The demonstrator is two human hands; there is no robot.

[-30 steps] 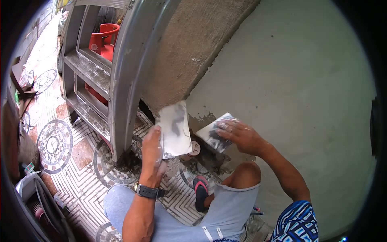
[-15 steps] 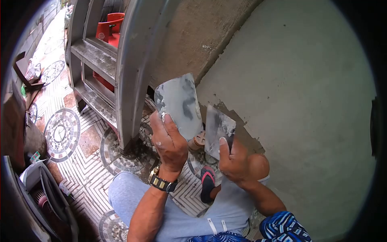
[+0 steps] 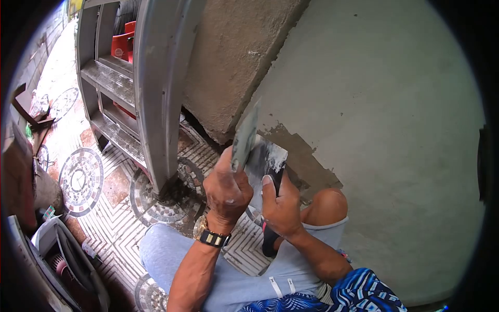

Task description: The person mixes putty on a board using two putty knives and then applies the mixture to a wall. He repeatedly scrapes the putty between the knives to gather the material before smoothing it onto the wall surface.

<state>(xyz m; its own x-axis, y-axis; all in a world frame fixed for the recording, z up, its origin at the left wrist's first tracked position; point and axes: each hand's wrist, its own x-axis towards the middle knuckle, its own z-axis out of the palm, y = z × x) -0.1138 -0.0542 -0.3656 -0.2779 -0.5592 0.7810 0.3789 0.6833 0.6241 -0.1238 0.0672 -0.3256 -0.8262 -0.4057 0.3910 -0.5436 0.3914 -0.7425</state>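
Note:
My left hand (image 3: 227, 195) is closed on a putty blade (image 3: 245, 136), which stands nearly edge-on with its tip up. Close by on the right, my right hand (image 3: 279, 204) grips the dark handle of a second putty knife (image 3: 266, 158), with whitish paste along its edge. The two blades overlap in view; whether they touch I cannot tell. Behind them rises a wall with a smooth grey coat (image 3: 384, 130), and a brown uncoated patch (image 3: 304, 161) shows low on it.
A metal ladder (image 3: 156, 104) stands on the patterned tile floor (image 3: 112, 229) to the left. Red objects (image 3: 122, 46) show behind its steps. At the lower left lies an open container (image 3: 67, 260) with items inside. My bent knees are below my hands.
The left blade has turned from showing its broad face to nearly edge-on. My right hand has moved left, bringing the two tools together. The view has shifted slightly.

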